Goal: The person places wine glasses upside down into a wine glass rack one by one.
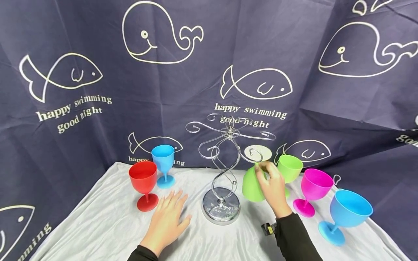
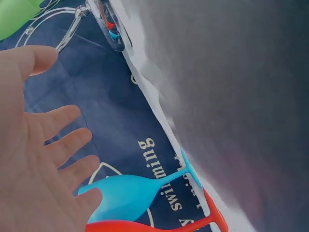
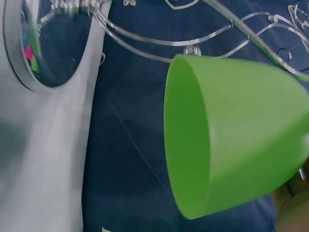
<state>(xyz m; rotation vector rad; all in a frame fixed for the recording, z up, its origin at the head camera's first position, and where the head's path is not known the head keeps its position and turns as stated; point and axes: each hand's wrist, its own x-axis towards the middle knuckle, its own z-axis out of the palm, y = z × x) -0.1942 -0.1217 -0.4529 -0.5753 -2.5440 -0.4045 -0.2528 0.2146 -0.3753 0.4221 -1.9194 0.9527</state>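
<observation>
A dark blue fabric backdrop with a white whale, fish and lettering print fills the upper frame. The white-draped, lightly creased surface spans the lower frame. A chrome wire stand, with curled arms and round mirrored base, occupies the centre. Right of centre, a green goblet is inverted: bowl smooth, mouth downward, pale round foot uppermost. The right grip pinches its stem below the foot. The left grip, lower left of centre, is spread.
</observation>
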